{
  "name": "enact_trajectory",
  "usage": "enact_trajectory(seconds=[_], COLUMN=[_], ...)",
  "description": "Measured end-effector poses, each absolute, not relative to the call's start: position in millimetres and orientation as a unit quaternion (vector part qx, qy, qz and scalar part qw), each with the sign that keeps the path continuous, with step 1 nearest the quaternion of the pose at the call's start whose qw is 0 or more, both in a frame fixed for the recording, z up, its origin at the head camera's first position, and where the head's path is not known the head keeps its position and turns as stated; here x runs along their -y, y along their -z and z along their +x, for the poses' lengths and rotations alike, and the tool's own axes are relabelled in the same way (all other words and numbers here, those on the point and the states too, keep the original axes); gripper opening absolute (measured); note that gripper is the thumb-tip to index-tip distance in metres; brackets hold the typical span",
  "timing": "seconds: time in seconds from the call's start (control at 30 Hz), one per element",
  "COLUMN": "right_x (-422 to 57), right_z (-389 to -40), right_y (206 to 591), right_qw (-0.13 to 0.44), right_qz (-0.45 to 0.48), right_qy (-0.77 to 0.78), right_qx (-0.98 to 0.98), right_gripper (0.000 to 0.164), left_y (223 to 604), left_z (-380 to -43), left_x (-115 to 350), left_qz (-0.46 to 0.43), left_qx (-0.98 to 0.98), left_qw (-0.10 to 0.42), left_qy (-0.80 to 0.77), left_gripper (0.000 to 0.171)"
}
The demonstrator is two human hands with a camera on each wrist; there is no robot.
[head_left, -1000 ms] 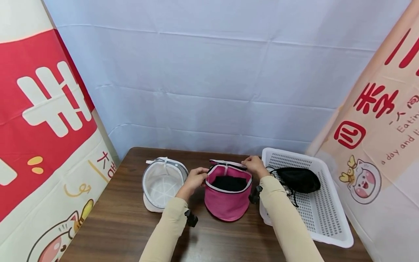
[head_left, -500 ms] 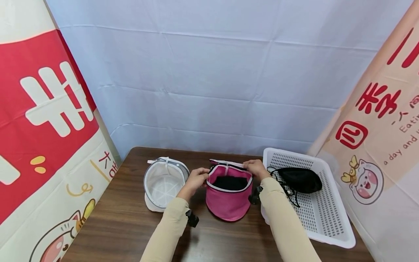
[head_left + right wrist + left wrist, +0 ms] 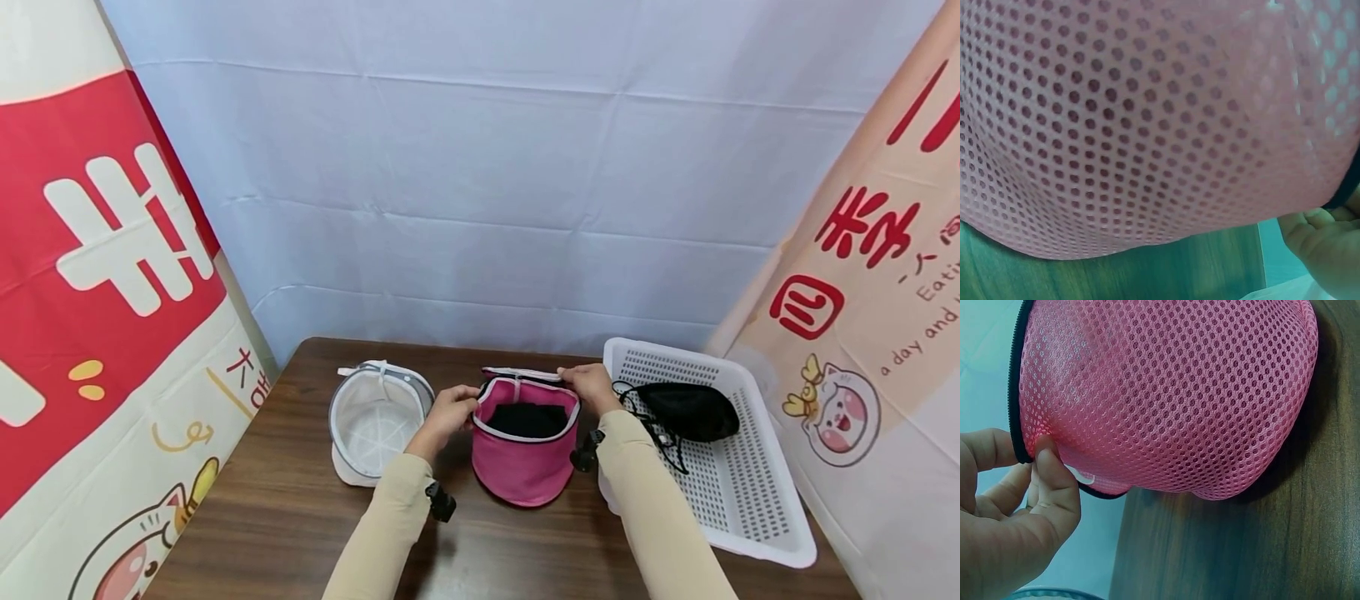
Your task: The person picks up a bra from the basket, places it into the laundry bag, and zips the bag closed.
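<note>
A pink mesh wash bag stands upright on the table with its top unzipped and black cloth inside. My left hand pinches the bag's zipper rim at its left side; the left wrist view shows thumb and fingers on the mesh beside the black zipper. At the back right, my right hand grips the edge by the folded-back lid. In the right wrist view mesh fills most of the picture, and only part of the right hand shows at the zipper edge.
Left of the pink bag stands an open white mesh bag with a grey rim. A white plastic basket on the right holds a black pouch-like item and black cords. All stand on the brown wooden table; a pale curtain hangs behind.
The right hand has shifted very slightly at the lid's edge. The left hand and the pink wash bag stay practically where they were.
</note>
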State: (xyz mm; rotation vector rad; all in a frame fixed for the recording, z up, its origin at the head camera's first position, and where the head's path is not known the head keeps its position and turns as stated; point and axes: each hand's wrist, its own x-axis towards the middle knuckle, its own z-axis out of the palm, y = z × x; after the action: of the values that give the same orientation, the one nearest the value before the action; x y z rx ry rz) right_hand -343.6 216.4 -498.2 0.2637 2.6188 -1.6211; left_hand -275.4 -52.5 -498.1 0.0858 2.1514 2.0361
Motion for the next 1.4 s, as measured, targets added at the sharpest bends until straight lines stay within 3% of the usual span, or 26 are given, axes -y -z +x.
enact_trajectory(seconds=[0.27, 0.57, 0.83, 1.07, 1.4], right_x=[-215, -211, -210, -209, -210], right_z=[-346, -346, -349, -352, -348], right_y=[500, 497, 494, 494, 491], right_qw=[-0.022, -0.035, 0.002, 0.016, 0.032], right_qz=[0.125, 0.153, 0.145, 0.134, 0.118], right_qy=[0.599, 0.608, 0.623, 0.638, 0.618], right_qx=[-0.791, -0.778, -0.768, -0.758, -0.777], right_gripper=[0.027, 0.021, 0.043, 0.038, 0.059], left_y=[473, 484, 510, 508, 511], left_z=[-260, -267, -281, -281, -277], left_x=[53, 53, 53, 53, 56], left_qz=[0.031, 0.037, 0.022, 0.017, 0.045], left_qx=[-0.728, -0.727, -0.727, -0.729, -0.723], left_qw=[0.084, 0.082, 0.073, 0.077, 0.057], left_qy=[-0.680, -0.680, -0.682, -0.680, -0.687], left_gripper=[0.032, 0.031, 0.030, 0.030, 0.026])
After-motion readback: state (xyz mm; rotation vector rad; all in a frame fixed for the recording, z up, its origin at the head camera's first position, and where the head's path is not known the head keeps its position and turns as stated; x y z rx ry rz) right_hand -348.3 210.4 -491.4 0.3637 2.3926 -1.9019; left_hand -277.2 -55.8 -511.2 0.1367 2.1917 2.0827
